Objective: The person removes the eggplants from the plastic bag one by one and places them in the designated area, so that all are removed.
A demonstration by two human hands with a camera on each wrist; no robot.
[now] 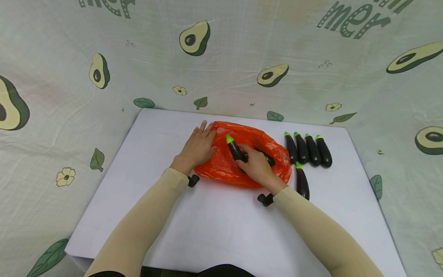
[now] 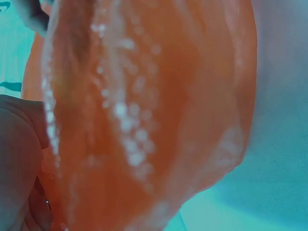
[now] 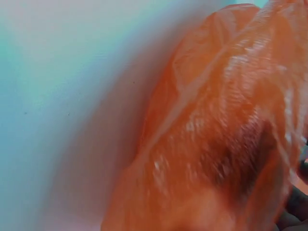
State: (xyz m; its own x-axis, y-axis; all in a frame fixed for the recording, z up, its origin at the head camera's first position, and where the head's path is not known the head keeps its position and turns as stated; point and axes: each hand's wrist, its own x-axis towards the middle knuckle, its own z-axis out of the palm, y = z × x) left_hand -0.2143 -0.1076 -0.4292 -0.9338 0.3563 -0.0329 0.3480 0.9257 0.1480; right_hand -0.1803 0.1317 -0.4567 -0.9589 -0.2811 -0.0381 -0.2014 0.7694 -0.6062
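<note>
An orange-red plastic bag (image 1: 221, 169) lies spread with its mouth facing up, and it fills most of both wrist views. My right hand (image 1: 257, 164) reaches into it and grips the lower end of a dark eggplant (image 1: 234, 149), whose bright green cap points up and to the left. Partly behind that hand, a second eggplant (image 1: 269, 158) lies inside the bag. With fingers extended, my left hand (image 1: 198, 148) rests on the bag's left edge. In the right wrist view, a dark shape shows blurred through the plastic (image 3: 240, 154).
Several eggplants (image 1: 313, 151) stand side by side in a row to the right of the bag. One more eggplant (image 1: 302, 182) lies below them, near my right forearm. The white table (image 1: 214, 231) meets an avocado-print cloth (image 1: 235, 92) at the back.
</note>
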